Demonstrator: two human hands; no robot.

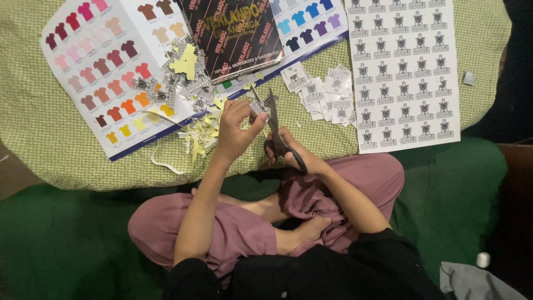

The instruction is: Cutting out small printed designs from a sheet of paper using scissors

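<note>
Here, seen from the head camera, a person sits cross-legged before a green checked cushion (50, 133) and cuts out small printed stickers. The left hand (236, 130) pinches a small sticker piece (259, 105) between thumb and fingertips, holding it up just above the cushion. The right hand (291, 153) is clenched through the loops of a pair of black-handled scissors (276, 130), whose blades point away from the body and meet the held piece at its right edge; whether the blades are parted or closed cannot be told at this size.

Progress, judged from how things lie: a good deal is cut. A heap of trimmed stickers (166, 86) rests on the open colour chart of shirt swatches (97, 61), to the left of a dark printed booklet (236, 33) that lies on the chart. A second group of roughly squared stickers (322, 91) lies on the cushion between the scissors and the uncut sheet. Yellowish backing scraps (201, 133) are strewn just left of the left hand.

What is left appears larger: the white sticker sheet (405, 72), at the right of the cushion, holds many full rows of uncut emblems, and the squared pieces seem to await closer trimming.
</note>
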